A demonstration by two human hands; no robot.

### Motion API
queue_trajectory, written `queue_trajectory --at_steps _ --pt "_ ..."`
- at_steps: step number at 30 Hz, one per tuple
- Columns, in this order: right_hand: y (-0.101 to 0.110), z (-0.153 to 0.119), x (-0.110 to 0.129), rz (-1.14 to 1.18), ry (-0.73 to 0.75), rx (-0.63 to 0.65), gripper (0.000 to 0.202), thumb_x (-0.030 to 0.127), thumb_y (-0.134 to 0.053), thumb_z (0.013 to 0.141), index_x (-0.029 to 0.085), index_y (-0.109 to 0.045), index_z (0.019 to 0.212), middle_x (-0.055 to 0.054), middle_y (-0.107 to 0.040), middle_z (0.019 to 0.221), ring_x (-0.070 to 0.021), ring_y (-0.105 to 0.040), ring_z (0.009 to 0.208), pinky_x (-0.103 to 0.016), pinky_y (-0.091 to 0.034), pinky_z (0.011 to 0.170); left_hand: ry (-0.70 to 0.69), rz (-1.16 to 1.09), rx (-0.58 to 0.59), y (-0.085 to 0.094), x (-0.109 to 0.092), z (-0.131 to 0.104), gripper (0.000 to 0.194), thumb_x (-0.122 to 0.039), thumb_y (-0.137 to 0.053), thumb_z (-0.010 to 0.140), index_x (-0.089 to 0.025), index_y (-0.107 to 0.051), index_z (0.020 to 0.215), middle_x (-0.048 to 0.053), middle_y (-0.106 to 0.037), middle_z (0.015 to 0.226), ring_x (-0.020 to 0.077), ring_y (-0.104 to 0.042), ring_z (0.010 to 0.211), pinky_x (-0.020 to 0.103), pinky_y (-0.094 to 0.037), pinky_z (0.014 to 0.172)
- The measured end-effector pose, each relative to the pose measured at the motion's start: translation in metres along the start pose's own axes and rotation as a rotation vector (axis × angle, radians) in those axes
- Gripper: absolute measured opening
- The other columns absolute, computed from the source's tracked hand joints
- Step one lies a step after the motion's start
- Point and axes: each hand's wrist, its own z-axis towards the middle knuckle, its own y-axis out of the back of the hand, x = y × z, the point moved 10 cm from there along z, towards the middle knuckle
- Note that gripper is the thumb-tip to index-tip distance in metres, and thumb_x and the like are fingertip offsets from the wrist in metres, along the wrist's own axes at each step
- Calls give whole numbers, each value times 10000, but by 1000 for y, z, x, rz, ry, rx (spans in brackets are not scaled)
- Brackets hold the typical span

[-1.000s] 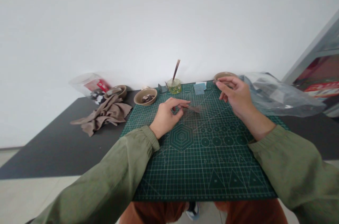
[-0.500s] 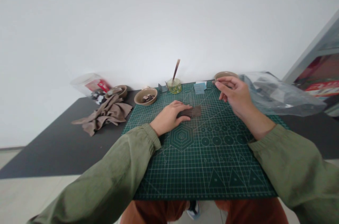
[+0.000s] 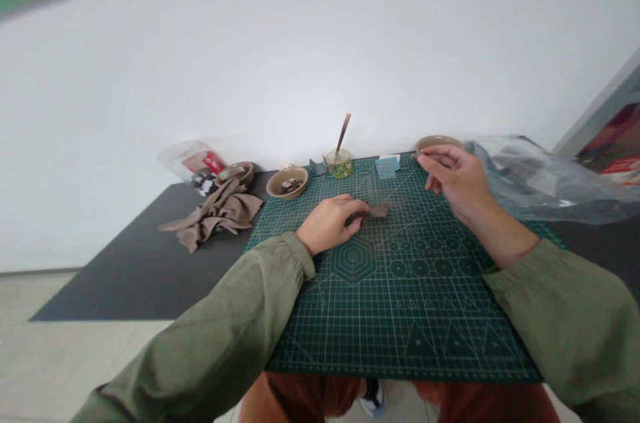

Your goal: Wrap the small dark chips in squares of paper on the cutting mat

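Observation:
A small grey-brown piece (image 3: 379, 210) is pinched between the thumb and fingers of my left hand (image 3: 334, 222), just over the middle of the green cutting mat (image 3: 360, 323). My right hand (image 3: 457, 180) is raised above the mat's back right part, beside a tan bowl (image 3: 439, 141). Its thumb and index finger are pressed together on a tiny brownish thing, too small to make out. The hand hides part of that bowl.
Along the back stand a bowl of small dark pieces (image 3: 287, 183), a glass jar with sticks (image 3: 340, 164) and blue paper notes (image 3: 387, 166). Crumpled brown cloth (image 3: 215, 213) lies at left, a clear plastic bag (image 3: 540, 176) at right.
The view has shifted slightly, moving the scene to the right. My left fingers have closed on the grey-brown piece, which they lay flat over before. My right hand holds nearly the same pose.

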Motion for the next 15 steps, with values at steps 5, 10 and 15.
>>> queue_trajectory --at_steps 5,10,15 --pt "0 0 0 17 -1 8 332 454 -951 831 219 -816 1024 -58 -832 881 -113 -578 453 -253 -379 365 -14 -45 -80 7 0 -6 259 -157 -661 1041 -215 -806 1248 83 -850 1153 208 -792 1015 379 -662 948" --pt "5 2 -3 21 -3 -15 314 428 -989 789 232 -847 988 -58 -824 848 -125 -565 434 -265 -379 353 -61 50 -71 12 -8 -5 314 -213 -556 1117 -211 -800 1315 104 -837 1280 250 -759 1098 475 -635 1056" --pt "5 1 0 17 2 -23 286 429 -986 793 248 -849 968 -68 -827 855 -131 -559 440 -268 -373 348 -95 128 -37 12 -14 2 345 -187 -537 1107 -201 -791 1341 139 -812 1341 283 -729 1172 517 -606 1104"
